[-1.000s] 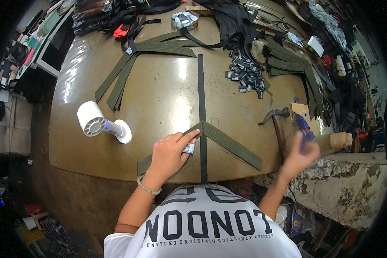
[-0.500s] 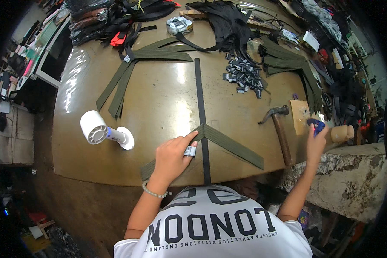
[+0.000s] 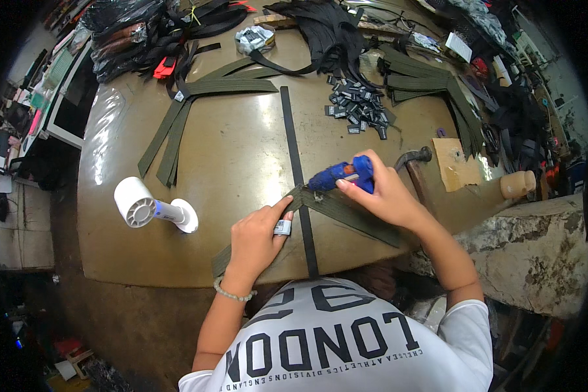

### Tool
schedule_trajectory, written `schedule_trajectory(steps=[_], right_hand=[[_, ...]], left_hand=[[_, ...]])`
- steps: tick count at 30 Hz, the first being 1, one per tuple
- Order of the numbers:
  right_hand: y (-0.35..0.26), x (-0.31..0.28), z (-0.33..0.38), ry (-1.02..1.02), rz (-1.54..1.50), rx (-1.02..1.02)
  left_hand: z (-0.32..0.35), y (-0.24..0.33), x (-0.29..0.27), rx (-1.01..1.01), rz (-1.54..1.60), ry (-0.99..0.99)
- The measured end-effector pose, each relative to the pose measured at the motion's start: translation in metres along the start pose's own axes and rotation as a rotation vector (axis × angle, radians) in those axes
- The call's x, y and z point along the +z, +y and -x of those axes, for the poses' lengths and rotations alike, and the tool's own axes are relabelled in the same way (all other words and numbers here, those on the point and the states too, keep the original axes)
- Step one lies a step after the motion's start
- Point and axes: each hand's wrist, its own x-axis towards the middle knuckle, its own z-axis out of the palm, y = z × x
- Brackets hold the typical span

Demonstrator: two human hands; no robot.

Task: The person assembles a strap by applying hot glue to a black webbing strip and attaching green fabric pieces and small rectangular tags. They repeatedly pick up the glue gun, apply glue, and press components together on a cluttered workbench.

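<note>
My left hand [image 3: 256, 238] pins an olive-green webbing strap [image 3: 353, 219] near its angled joint, fingers and thumb closed about it. A small white label [image 3: 282, 227] shows beside the thumb. The strap's two arms slope down to either side across a long black strip [image 3: 293, 140] on the table. Wrapped round a blue pistol-shaped tool [image 3: 333, 176] with an orange part, my right hand [image 3: 389, 196] holds its tapered nose at the joint, close to my left fingertips. Whether the nose touches the strap I cannot tell.
On the brown table [image 3: 228, 150], a white handheld fan [image 3: 137, 201] lies left and a hammer [image 3: 415, 163] right. Behind are a pile of small black tags [image 3: 358, 104] and green strap bundles [image 3: 183, 108]. A cardboard piece [image 3: 456, 163] and tape roll [image 3: 517, 185] lie far right.
My right hand has brought the blue tool from the table's right side leftward to the strap's joint. My left hand stays on the strap. The view has shifted slightly.
</note>
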Motion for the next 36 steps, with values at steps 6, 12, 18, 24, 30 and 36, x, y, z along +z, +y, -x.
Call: schedule_trajectory(steps=[6, 12, 18, 24, 30, 36], right_hand=[[-0.001, 0.0, -0.011, -0.049, 0.047, 0.044], [-0.003, 0.0, -0.003, -0.076, 0.137, 0.035], [0.0, 0.002, 0.016, -0.049, 0.091, -0.055], [-0.014, 0.007, 0.028, -0.099, 0.278, -0.069], [-0.024, 0.009, 0.038, -0.136, 0.239, -0.001], [-0.017, -0.002, 0.054, -0.082, 0.035, 0.091]], left_hand=[[-0.001, -0.001, -0.001, 0.036, 0.02, 0.044], [0.0, 0.0, -0.003, 0.023, -0.03, 0.0], [0.0, -0.001, 0.0, 0.042, -0.021, 0.022], [-0.001, -0.001, 0.0, 0.043, -0.048, 0.02], [-0.001, -0.001, -0.001, 0.034, -0.05, 0.015], [0.0, -0.003, 0.003, 0.051, -0.061, 0.041]])
